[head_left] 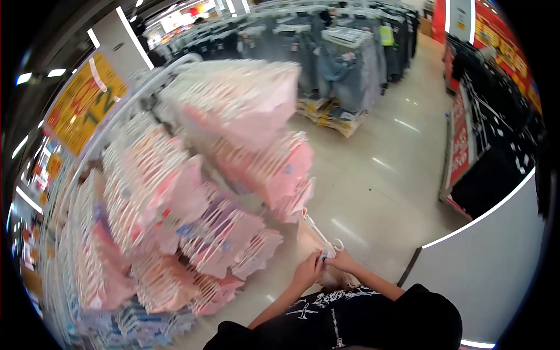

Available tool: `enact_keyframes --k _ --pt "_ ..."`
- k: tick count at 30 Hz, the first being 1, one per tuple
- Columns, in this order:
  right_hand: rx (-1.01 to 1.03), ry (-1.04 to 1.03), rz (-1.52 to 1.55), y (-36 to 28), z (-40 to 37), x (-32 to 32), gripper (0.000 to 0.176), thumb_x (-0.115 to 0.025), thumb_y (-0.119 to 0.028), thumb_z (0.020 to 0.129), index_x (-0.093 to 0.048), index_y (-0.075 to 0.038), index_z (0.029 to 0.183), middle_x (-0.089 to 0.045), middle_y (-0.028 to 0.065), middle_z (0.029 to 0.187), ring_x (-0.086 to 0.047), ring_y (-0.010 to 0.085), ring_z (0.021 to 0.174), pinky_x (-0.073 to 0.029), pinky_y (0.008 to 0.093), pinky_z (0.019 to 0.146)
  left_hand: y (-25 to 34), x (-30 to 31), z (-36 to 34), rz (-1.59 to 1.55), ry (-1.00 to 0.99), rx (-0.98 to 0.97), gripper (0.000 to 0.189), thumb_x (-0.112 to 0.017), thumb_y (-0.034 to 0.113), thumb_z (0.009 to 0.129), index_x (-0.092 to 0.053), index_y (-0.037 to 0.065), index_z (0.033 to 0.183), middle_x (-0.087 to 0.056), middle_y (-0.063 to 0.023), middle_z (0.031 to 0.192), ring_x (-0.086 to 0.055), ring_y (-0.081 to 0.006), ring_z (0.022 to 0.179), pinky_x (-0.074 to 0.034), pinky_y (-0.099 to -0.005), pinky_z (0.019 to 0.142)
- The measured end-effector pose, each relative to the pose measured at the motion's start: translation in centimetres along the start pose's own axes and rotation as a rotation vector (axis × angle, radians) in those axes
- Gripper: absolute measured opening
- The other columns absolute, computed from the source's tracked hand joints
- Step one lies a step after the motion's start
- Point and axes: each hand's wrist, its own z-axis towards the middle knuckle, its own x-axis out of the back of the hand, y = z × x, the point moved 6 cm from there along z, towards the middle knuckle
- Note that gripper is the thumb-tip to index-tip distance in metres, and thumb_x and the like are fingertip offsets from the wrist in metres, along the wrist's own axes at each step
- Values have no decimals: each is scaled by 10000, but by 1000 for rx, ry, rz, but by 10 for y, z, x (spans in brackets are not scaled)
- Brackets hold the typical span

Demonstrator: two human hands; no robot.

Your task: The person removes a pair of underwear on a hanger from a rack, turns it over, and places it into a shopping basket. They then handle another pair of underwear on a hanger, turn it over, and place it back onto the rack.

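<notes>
In front of my chest is a white plastic hanger (318,233) with a pale peach garment (307,240) on it, probably underpants. The hook of the hanger points toward my right. My left hand (308,272) is closed on the garment close to the middle of the hanger. From the other side my right hand (342,262) grips the hanger just below its hook, its fingertips nearly meeting the left ones. Something small and pale, perhaps a tag, shows between the fingers, too blurred to make out.
To my left stands a rack (87,149) packed with pink, peach and lilac garments (169,192) on hangers. A yellow price sign (87,104) rises above it. Jeans (350,70) hang farther back. Dark clothes (496,157) fill a stand at right, before a grey panel (478,262).
</notes>
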Motion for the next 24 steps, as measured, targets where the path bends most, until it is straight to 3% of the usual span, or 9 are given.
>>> enact_keyframes --k 2,5,8,11,14,18,19,22,24 --pt "-34 50 -45 22 11 38 381 -624 -300 654 -581 -36 925 -603 187 752 -596 314 691 -468 393 625 23 -26 35 -42 -79 0 225 -483 238 846 -482 71 998 -588 -185 828 -565 -379 723 -444 -433 624" --pt "-146 125 -52 16 1 99 348 -611 -289 686 -570 -48 933 -594 190 796 -578 337 749 -458 399 654 30 -79 77 -124 -184 -48 213 -458 262 863 -502 63 922 -578 -130 683 -549 -308 553 -418 -383 495" --pt "-155 182 -157 8 2 136 306 -602 -298 723 -565 -70 924 -587 169 830 -560 341 803 -444 404 672 8 -143 100 -879 -639 646 251 -418 304 885 -479 81 786 -455 -19 522 -414 -157 416 -309 -275 392" --pt "-155 201 -368 30 21 154 286 -595 -337 752 -563 -100 909 -578 136 841 -550 331 821 -435 410 670 34 -155 126 -1165 -825 953 263 -409 307 887 -410 121 701 -289 61 486 -253 -60 404 -201 -203 383" --pt "-215 246 -293 36 39 179 263 -585 -324 760 -562 -111 914 -584 125 853 -550 329 829 -436 409 677 24 -179 156 -1750 -907 1485 262 -420 296 878 -379 136 674 -258 60 486 -246 -66 400 -215 -213 376" --pt "-275 274 -128 25 87 213 275 -568 -322 756 -579 -123 946 -603 158 806 -578 339 751 -461 408 648 39 -162 226 -1439 -941 1448 264 -432 329 879 -442 112 730 -316 50 523 -264 -69 413 -236 -197 390" --pt "-276 274 -223 44 110 219 347 -653 -303 653 -567 -93 915 -604 162 771 -573 357 710 -468 419 643 35 -161 251 -1375 -974 1160 244 -463 323 870 -485 95 786 -403 28 564 -355 -65 457 -302 -199 408" --pt "-269 211 -233 66 163 239 372 -653 -311 651 -566 -80 930 -609 168 798 -582 344 723 -468 399 651 30 -141 333 -754 -769 609 191 -526 284 848 -506 96 818 -484 7 615 -456 -74 532 -381 -221 461" --pt "-184 169 -195 63 203 246 352 -607 -344 702 -584 -75 927 -606 185 781 -582 357 716 -462 411 627 47 -116 378 -554 -708 214 206 -588 245 812 -497 62 789 -527 -29 630 -528 -108 579 -425 -275 500"
